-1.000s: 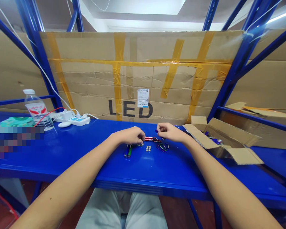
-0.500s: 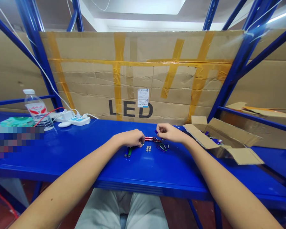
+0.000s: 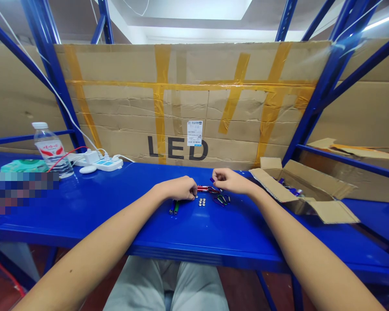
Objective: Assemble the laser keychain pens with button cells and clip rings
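Note:
My left hand rests curled on the blue shelf, fingers pinched at the end of a small red tube. My right hand is closed in a pinch at the tube's other end, with a small blue piece at its fingertips. Just below my left hand lie a blue tube and a green tube side by side. Several small silver button cells sit between the hands. Small clips lie under my right hand.
An open cardboard box with more small tubes stands at the right. At the left are a water bottle, a white power strip with cables and a green packet. A taped cardboard wall marked LED closes the back.
My left hand has shifted slightly right and down along the red tube. My right hand has hardly moved.

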### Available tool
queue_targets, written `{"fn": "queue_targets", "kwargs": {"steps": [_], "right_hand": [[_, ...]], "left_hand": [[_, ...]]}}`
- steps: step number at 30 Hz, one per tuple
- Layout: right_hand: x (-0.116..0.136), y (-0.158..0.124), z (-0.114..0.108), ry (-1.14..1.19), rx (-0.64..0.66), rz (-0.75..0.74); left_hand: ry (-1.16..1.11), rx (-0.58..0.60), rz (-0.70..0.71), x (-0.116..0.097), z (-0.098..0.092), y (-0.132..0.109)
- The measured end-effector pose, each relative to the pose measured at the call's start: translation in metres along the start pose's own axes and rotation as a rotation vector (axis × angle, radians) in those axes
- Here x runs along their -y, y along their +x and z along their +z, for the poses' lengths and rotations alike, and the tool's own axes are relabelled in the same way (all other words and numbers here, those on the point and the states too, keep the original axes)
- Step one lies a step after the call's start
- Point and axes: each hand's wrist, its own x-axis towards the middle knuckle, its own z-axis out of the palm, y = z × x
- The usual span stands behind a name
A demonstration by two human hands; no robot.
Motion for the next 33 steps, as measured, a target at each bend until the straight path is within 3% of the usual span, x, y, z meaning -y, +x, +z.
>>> {"fn": "queue_targets", "kwargs": {"steps": [14,27,31,33], "right_hand": [[0.001,-0.001,0.002,0.02,-0.041,0.053],[0.002,-0.002,0.004,0.123,-0.027,0.105],[0.001,-0.001,0.003,0.159,-0.028,0.104],[0.001,-0.001,0.002,0.133,-0.026,0.084]], "left_hand": [[-0.042,-0.049,-0.034,-0.001,0.003,0.002],[-0.049,-0.034,0.067,-0.002,0.002,0.001],[-0.034,-0.069,0.053,0.004,0.005,0.004],[-0.048,-0.148,0.053,0.006,0.006,0.006]]}}
